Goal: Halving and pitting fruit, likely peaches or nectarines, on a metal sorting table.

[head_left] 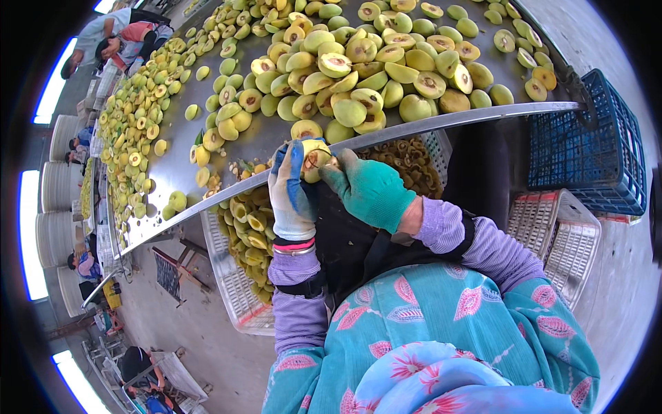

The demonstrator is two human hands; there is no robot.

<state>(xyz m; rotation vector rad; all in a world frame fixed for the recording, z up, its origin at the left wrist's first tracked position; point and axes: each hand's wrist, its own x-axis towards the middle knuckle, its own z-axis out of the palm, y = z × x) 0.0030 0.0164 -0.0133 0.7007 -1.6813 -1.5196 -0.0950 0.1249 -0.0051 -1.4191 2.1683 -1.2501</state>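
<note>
The fruit [314, 160], yellow-green outside and brown at its exposed core, lay between both hands at the near rim of the metal bench [176, 141]. The gloved left hand [292, 193] had its fingers clamped on the fruit's left side. The green-gloved right hand [372, 190] met the right side; how far its fingers were closed could not be told. Beyond, halved fruits [358, 76] were heaped; below stood a white crate [228, 293] of pieces.

The table [178, 147] across the top is smooth, glossy metal; the central green glove [376, 190], matt knit cloth; the far-right blue crate [586, 150], plastic.
</note>
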